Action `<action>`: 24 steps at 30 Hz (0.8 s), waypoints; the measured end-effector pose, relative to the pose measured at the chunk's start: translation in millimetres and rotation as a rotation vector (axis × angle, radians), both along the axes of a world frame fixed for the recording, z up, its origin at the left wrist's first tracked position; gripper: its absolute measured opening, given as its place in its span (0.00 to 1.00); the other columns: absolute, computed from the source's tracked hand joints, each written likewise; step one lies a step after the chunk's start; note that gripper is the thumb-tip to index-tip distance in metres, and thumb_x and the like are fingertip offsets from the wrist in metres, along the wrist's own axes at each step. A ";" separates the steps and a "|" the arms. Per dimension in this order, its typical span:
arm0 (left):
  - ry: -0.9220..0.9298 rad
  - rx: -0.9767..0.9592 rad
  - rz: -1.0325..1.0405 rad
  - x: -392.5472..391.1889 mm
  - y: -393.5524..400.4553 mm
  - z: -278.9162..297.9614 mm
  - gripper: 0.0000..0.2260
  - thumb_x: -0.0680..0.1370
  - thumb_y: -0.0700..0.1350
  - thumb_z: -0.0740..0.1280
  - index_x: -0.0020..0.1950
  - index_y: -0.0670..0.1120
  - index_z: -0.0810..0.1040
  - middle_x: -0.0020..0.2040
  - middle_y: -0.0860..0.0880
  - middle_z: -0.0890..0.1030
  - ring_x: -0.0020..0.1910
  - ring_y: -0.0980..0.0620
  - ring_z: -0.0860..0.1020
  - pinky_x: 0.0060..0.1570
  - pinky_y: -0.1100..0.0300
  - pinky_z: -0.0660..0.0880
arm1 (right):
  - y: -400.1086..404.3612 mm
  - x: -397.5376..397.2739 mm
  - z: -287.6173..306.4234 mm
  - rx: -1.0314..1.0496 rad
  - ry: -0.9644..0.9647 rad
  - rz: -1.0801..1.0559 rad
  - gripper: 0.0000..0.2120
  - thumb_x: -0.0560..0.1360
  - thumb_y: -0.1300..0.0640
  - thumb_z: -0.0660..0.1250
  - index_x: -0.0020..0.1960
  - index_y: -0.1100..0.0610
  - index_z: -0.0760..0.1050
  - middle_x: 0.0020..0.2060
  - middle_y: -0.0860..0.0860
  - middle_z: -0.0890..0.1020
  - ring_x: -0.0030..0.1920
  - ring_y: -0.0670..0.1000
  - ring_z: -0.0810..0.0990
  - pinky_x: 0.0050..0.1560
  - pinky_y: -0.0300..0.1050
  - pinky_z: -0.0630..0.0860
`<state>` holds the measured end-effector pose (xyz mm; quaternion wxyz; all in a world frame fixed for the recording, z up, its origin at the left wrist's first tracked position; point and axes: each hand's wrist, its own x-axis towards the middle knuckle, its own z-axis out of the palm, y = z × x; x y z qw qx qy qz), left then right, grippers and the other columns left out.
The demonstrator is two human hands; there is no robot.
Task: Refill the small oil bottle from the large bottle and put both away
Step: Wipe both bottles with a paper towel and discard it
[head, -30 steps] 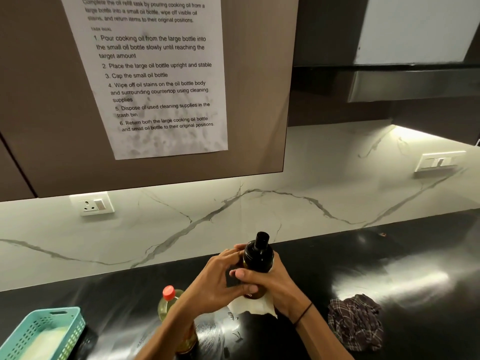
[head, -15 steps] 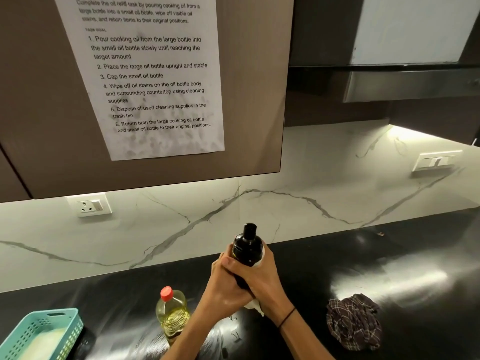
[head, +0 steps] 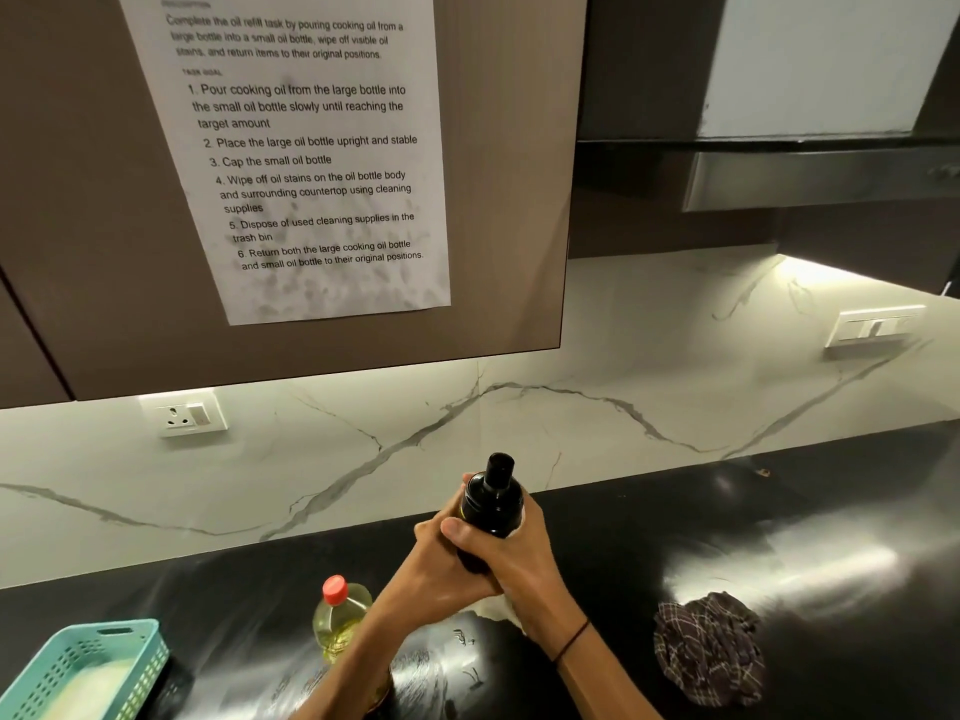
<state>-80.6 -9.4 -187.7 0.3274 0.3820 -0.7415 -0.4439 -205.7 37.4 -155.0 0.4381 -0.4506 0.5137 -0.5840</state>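
Both hands wrapped round the small oil bottle (head: pixel 491 504)

Left hand (head: pixel 434 569) and right hand (head: pixel 511 561) grip the dark bottle above the black counter (head: pixel 675 537), white tissue (head: pixel 498 610) under the right palm. Large bottle (head: pixel 340 618) stands capped at 8 o'clock, checked cloth (head: pixel 709 646) at 4.

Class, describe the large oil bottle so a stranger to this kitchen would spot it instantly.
Start at the black countertop below the marble wall. Left of the two hands, right of the teal basket, stands the large oil bottle. It alone is clear plastic, showing yellow oil, with a red cap.
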 end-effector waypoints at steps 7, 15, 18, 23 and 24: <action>0.121 -0.121 0.196 -11.3 29.0 -4.8 0.15 0.81 0.45 0.67 0.64 0.38 0.77 0.53 0.40 0.83 0.55 0.48 0.84 0.47 0.59 0.82 | 6.6 24.1 -2.0 -0.067 0.234 -0.215 0.29 0.68 0.50 0.82 0.59 0.40 0.68 0.51 0.38 0.80 0.51 0.39 0.82 0.55 0.37 0.82; 0.245 0.034 0.326 -18.2 19.1 4.3 0.13 0.85 0.51 0.66 0.62 0.45 0.83 0.55 0.40 0.86 0.59 0.39 0.84 0.53 0.49 0.82 | 7.1 29.6 -10.7 -0.101 0.106 -0.156 0.45 0.61 0.13 0.51 0.71 0.35 0.63 0.63 0.44 0.79 0.58 0.44 0.81 0.50 0.32 0.78; 0.226 -0.080 0.173 -15.3 12.7 4.8 0.19 0.78 0.39 0.76 0.68 0.47 0.78 0.59 0.49 0.86 0.62 0.50 0.84 0.61 0.55 0.82 | 0.8 19.5 0.9 -0.074 -0.120 -0.049 0.52 0.69 0.16 0.44 0.75 0.53 0.71 0.67 0.56 0.80 0.67 0.52 0.79 0.69 0.49 0.76; 0.184 -0.094 0.117 -13.0 11.8 1.3 0.34 0.67 0.32 0.80 0.71 0.43 0.74 0.60 0.49 0.85 0.63 0.51 0.84 0.63 0.58 0.80 | -8.0 7.0 7.8 0.015 -0.343 -0.020 0.41 0.78 0.26 0.51 0.62 0.58 0.83 0.60 0.56 0.85 0.64 0.54 0.83 0.73 0.58 0.71; 0.198 -0.076 0.106 -13.5 14.0 2.6 0.34 0.66 0.32 0.79 0.71 0.42 0.74 0.59 0.48 0.85 0.63 0.49 0.84 0.62 0.56 0.81 | -9.7 7.0 3.5 0.029 -0.356 0.007 0.43 0.73 0.22 0.56 0.66 0.57 0.82 0.61 0.54 0.84 0.64 0.52 0.82 0.71 0.55 0.73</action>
